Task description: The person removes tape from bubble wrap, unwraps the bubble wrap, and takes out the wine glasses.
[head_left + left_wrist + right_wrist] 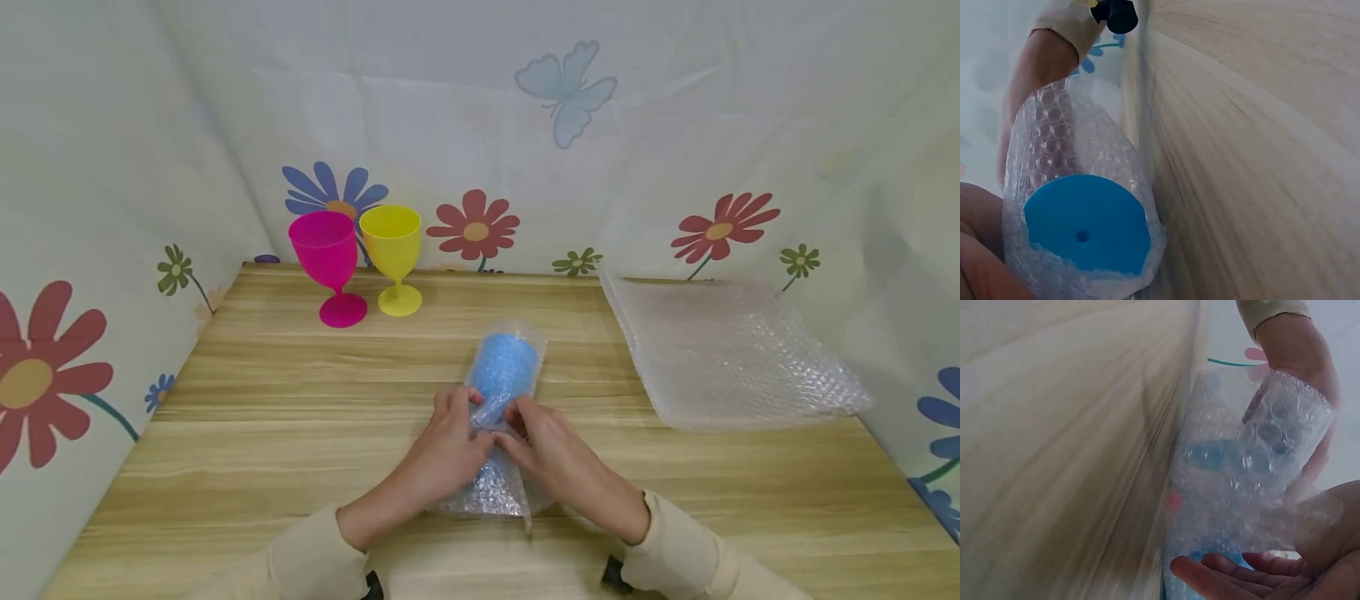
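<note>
Holding bubble wrap (486, 493) around blue cup (507, 363) | both hands (448, 446) (553, 452) | wooden tabletop (300, 417)

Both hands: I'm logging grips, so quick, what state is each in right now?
Left hand: closed, holding the bubble wrap around the blue goblet.
Right hand: touching the same wrap; whether open or closed cannot be told.

Seen from the head: looks forward and down over the worktop (225, 400), far enough back to take in its far left corner. From the left wrist: looks low and close, rolled sideways, toward the right edge; from the right wrist, likewise toward the left. Shares goblet (506, 367) and wrap (487, 492) across all three.
</note>
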Motion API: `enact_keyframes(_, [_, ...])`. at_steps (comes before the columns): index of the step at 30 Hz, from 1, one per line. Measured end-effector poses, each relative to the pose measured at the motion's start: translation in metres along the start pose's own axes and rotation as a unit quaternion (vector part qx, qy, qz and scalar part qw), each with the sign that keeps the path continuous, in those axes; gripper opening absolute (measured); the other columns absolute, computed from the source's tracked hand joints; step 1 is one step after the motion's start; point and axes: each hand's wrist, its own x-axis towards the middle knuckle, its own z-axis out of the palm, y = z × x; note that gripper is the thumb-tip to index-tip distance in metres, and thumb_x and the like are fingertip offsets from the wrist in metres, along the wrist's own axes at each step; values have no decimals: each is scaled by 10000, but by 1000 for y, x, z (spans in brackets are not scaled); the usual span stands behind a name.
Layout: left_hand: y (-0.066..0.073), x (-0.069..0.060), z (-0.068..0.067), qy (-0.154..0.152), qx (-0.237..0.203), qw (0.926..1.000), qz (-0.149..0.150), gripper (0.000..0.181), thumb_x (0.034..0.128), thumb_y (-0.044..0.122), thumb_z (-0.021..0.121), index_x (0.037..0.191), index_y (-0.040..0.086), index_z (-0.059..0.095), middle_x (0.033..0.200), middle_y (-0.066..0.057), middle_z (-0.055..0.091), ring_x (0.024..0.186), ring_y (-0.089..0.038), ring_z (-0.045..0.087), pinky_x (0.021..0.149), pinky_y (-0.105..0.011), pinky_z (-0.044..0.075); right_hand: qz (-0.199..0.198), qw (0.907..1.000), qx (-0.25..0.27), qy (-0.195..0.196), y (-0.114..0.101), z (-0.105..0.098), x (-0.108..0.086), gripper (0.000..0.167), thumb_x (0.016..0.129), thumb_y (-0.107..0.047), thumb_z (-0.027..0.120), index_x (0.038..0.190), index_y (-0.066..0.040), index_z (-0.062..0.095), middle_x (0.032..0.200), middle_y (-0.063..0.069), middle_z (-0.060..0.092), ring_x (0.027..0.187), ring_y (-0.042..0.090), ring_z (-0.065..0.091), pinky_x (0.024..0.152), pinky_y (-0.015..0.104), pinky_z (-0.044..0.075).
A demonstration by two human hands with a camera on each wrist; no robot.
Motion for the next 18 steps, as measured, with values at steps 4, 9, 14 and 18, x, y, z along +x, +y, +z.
enact_keyframes(4, [0, 0, 1, 68, -12, 10000, -23, 409, 919, 137, 653, 1293, 78, 497, 1310, -201, 445, 988, -311, 558, 862, -496, 514, -28, 9999, -134, 17, 0, 0, 0, 64, 1023, -77, 640, 989, -55, 591, 804, -20, 611, 676, 68, 547, 572, 233, 506])
enact_keyframes(9, [-2, -1, 0, 177, -108, 9998, -51, 415, 930, 247, 606, 1306, 91, 527, 1346, -183, 441, 975, -291, 558, 847, -470, 509, 11, 9999, -119, 12, 0, 1, 0, 56, 1047, -34, 555, 1035, -17, 608, 794, 0, 606, 642, 62, 532, 535, 229, 496])
enact_keyframes(14, [-1, -1, -1, 278, -60, 9996, 42, 391, 952, 254, 570, 1307, 92, 544, 1352, -167, 439, 893, -258, 554, 723, -395, 491, 133, 9999, -64, -24, -2, 3, -1, 88, 1025, 2, 521, 1072, 6, 595, 804, 23, 608, 620, 65, 528, 499, 231, 489])
enact_keyframes(18, [-1, -2, -2, 437, 160, 9989, 60, 399, 934, 209, 633, 1303, 79, 553, 1360, -176, 444, 864, -261, 562, 677, -386, 490, 2, 9988, -471, 142, -4, 4, -2, 124, 982, -17, 609, 1102, 2, 585, 897, 86, 665, 617, 68, 535, 508, 215, 491])
